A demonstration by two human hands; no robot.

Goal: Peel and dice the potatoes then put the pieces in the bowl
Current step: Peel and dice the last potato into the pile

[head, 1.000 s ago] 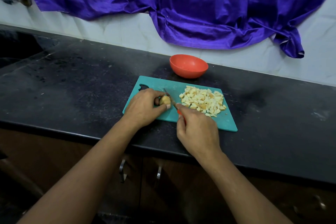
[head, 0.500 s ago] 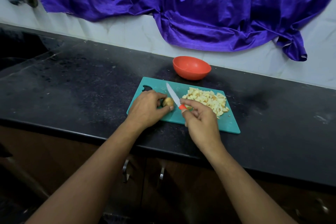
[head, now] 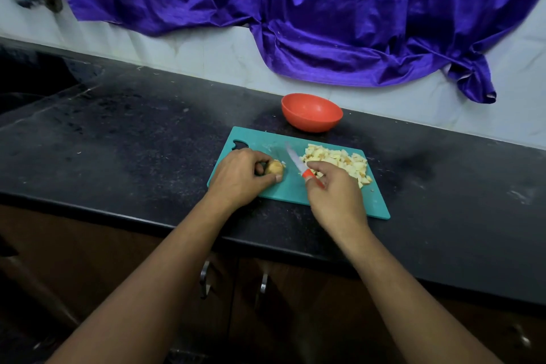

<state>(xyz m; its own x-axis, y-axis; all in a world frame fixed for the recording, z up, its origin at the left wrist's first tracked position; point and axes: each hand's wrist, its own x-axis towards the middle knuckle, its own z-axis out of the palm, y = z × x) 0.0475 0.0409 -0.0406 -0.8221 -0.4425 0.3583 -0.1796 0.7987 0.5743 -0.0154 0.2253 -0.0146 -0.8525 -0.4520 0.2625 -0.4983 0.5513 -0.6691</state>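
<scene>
A teal cutting board (head: 291, 190) lies on the black counter. My left hand (head: 240, 177) grips a small potato piece (head: 274, 168) on the board's left part. My right hand (head: 335, 195) holds a knife (head: 298, 163) with an orange handle, its blade lifted and pointing away to the left, between the potato piece and a heap of diced potato (head: 339, 160) on the board's right part. An orange bowl (head: 311, 112) stands just behind the board; its inside looks bare.
A purple cloth (head: 295, 9) hangs on the tiled wall behind the counter. The black counter (head: 118, 133) stretches left toward a dark sink area. Cabinet door handles (head: 204, 278) show below the counter's front edge.
The knife has come off the potato piece and swung right toward the diced heap, blade raised. My left hand has kept its hold on the potato piece.
</scene>
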